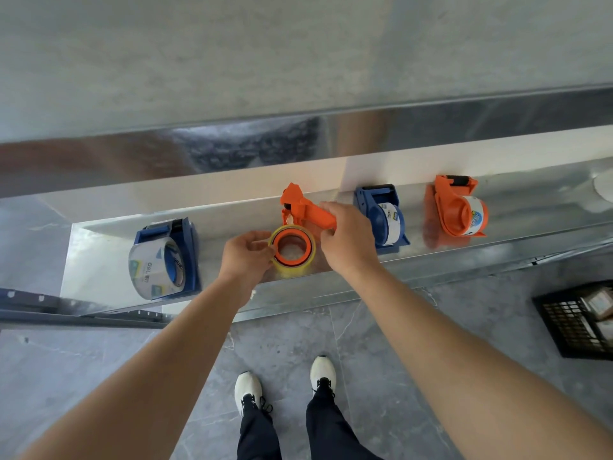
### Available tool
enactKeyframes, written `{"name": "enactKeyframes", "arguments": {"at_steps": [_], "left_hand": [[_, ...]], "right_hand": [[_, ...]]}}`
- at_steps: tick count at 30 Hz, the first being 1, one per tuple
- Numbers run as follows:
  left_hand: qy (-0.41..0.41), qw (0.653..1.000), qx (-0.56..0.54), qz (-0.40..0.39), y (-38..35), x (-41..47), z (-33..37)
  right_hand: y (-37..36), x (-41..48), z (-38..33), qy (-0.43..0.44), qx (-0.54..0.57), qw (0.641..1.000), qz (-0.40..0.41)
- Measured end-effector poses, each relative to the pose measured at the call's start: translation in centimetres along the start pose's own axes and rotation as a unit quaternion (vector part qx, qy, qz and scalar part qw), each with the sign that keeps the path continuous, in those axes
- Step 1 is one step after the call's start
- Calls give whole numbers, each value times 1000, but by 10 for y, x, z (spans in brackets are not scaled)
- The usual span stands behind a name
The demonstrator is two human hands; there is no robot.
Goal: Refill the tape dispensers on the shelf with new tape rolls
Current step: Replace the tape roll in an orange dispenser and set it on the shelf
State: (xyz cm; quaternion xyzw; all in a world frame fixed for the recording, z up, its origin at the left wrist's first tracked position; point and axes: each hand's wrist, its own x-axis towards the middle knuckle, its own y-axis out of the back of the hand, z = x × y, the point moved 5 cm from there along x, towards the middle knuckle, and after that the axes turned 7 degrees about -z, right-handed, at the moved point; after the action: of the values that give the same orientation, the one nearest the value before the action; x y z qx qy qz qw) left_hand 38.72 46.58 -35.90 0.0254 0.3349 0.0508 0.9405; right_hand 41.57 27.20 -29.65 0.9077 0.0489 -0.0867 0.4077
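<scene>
An orange tape dispenser (300, 209) stands over the middle of the metal shelf (99, 260). My right hand (346, 239) grips its handle. A yellowish clear tape roll (293, 252) sits on the dispenser's orange hub, below the cutter head. My left hand (247, 252) holds this roll at its left edge with fingertips. A blue dispenser with a large labelled roll (164, 258) lies at the shelf's left. Another blue dispenser with a roll (384, 215) and an orange one with a roll (459, 207) stand to the right.
The shelf is shiny metal with a raised back wall (232, 190) and a front lip. A black plastic crate (578, 322) holding packages sits on the grey tiled floor at the right. A dark metal rail (66, 310) runs at the lower left. My feet stand below.
</scene>
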Motion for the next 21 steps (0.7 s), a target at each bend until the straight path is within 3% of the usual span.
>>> {"name": "enactKeyframes", "arguments": {"at_steps": [12, 21], "left_hand": [[5, 1000, 24, 1, -2, -2, -7], [12, 1000, -7, -13, -8, -6, -4]], "right_hand": [[-16, -7, 8, -11, 27, 999, -17], [-23, -12, -3, -1, -26, 1000, -5]]}}
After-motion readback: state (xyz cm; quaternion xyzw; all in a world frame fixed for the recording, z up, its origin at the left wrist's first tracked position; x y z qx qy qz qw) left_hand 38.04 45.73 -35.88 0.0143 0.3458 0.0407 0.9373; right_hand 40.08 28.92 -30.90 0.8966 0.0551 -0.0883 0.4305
